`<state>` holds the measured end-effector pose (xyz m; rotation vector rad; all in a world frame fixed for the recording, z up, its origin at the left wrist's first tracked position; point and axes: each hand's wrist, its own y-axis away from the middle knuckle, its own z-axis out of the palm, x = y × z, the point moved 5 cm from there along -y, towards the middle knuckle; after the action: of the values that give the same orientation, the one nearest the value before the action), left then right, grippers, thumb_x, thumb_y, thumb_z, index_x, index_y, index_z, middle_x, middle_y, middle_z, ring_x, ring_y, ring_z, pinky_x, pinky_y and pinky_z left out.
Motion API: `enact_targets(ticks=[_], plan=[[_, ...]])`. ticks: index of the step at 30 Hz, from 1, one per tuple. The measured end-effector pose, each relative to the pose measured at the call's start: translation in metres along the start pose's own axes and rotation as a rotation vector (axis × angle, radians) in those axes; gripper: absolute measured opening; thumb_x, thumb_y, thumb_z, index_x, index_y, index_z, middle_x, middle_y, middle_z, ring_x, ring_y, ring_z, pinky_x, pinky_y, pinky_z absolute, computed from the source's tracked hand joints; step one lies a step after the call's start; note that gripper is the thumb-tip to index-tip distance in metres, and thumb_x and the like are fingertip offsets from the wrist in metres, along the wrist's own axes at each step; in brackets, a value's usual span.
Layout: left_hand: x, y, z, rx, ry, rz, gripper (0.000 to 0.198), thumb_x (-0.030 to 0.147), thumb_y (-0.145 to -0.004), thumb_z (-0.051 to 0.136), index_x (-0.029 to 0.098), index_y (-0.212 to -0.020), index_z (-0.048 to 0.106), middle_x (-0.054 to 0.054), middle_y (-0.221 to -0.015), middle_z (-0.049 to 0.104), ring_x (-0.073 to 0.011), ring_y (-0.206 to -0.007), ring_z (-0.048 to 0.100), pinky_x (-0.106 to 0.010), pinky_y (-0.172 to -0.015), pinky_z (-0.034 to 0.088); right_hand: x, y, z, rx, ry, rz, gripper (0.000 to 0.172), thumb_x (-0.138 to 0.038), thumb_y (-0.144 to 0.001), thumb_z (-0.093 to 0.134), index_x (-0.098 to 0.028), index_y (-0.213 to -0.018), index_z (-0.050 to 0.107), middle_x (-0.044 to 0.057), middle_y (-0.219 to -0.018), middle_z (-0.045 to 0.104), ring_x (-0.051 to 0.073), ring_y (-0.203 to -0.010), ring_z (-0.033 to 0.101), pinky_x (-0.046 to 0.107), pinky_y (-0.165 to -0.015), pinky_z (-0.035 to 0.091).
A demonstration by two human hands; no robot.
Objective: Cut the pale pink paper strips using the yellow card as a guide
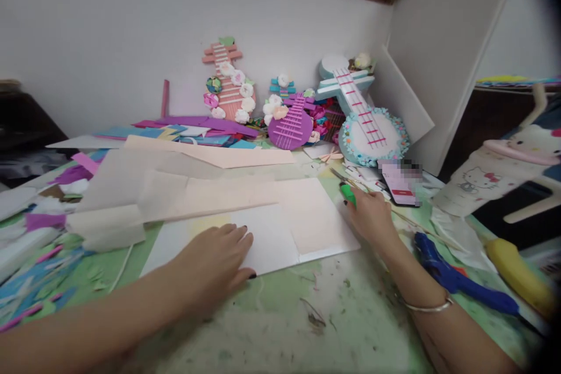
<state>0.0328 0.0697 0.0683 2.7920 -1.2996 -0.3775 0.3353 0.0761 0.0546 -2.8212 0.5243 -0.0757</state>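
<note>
Starting at the far left, blue, pink and white scraps (65, 257) are littering the green table (342, 315). Moving right, a long cream sheet (228, 201) is stretching left to right, overlapping the far side of the white board (263, 239). And here is the left hand (214, 260), lying palm down on that board, fingers extended and close together, thumb spreading away toward the near edge. The board itself is sitting in the middle of the table, its long axis running left to right, right end angling slightly farther away. Behind, a pink paper instrument (236, 96) is leaning at the wall, with a purple one (289, 128) standing to its right. A peach sheet (307, 216) is covering much of the board's right end. Now the green tool (347, 193), just beyond that edge: its visible end is pointing far and left, and the right hand (372, 216) is gripping it, fingers curling around it. A pale blue instrument (372, 134) is rising behind, and a phone (400, 182) is lying face up, its screen text too blurred to read. Nearer, a blue glue gun (464, 286) is resting beside the forearm. Finally, at the far right, a white cup (468, 184) is showing a Hello Kitty cartoon with a red bow.
</note>
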Motion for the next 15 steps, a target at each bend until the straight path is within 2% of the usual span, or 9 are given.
enact_targets(ticks=[1,4,7,9,11,15], plan=[[0.001,0.006,0.008,0.007,-0.015,-0.037,0.048,0.040,-0.089,0.056,0.012,-0.128,0.058,-0.018,-0.130,0.059,-0.0336,-0.119,0.056,-0.042,-0.091,0.049,0.001,0.000,0.002,-0.018,0.015,0.007,0.036,-0.023,-0.090,0.044,-0.014,-0.122,0.058,0.017,-0.108,0.069,0.036,-0.109,0.055,0.045,-0.082,0.043],[-0.008,0.022,0.028,0.040,-0.068,-0.213,0.065,0.048,-0.087,0.058,0.005,-0.135,0.051,-0.022,-0.142,0.047,-0.0381,-0.134,0.041,-0.044,-0.103,0.041,0.002,-0.001,0.010,-0.044,0.012,0.033,0.034,-0.018,-0.087,0.044,-0.011,-0.116,0.060,0.021,-0.103,0.069,0.036,-0.106,0.058,0.042,-0.079,0.045],[-0.017,0.037,0.046,0.092,-0.082,-0.307,0.069,0.050,-0.090,0.054,-0.001,-0.136,0.048,-0.026,-0.143,0.044,-0.0407,-0.134,0.039,-0.048,-0.104,0.040,0.004,-0.003,0.019,-0.038,-0.037,0.073,0.035,-0.016,-0.087,0.042,-0.008,-0.114,0.062,0.023,-0.094,0.068,0.036,-0.098,0.062,0.041,-0.076,0.047],[-0.019,0.045,0.056,0.179,-0.082,-0.291,0.064,0.049,-0.092,0.051,0.001,-0.135,0.050,-0.025,-0.141,0.046,-0.0423,-0.132,0.041,-0.051,-0.100,0.042,0.004,-0.004,0.021,-0.019,-0.061,0.079,0.038,-0.015,-0.087,0.038,-0.007,-0.116,0.061,0.025,-0.095,0.067,0.035,-0.095,0.063,0.041,-0.075,0.047],[-0.019,0.053,0.064,0.284,-0.071,-0.216,0.055,0.044,-0.095,0.047,0.005,-0.133,0.052,-0.023,-0.138,0.050,-0.0410,-0.127,0.047,-0.051,-0.096,0.046,0.005,-0.003,0.021,0.005,-0.092,0.071,0.040,-0.012,-0.087,0.036,-0.007,-0.118,0.061,0.025,-0.095,0.067,0.035,-0.096,0.063,0.041,-0.075,0.047],[-0.020,0.062,0.070,0.427,-0.101,-0.118,0.042,0.038,-0.098,0.044,0.010,-0.126,0.058,-0.021,-0.130,0.058,-0.0387,-0.121,0.055,-0.049,-0.090,0.050,0.004,-0.003,0.015,0.072,-0.180,0.034,0.046,-0.013,-0.085,0.041,-0.008,-0.129,0.053,0.021,-0.090,0.069,0.034,-0.097,0.063,0.042,-0.078,0.047]])
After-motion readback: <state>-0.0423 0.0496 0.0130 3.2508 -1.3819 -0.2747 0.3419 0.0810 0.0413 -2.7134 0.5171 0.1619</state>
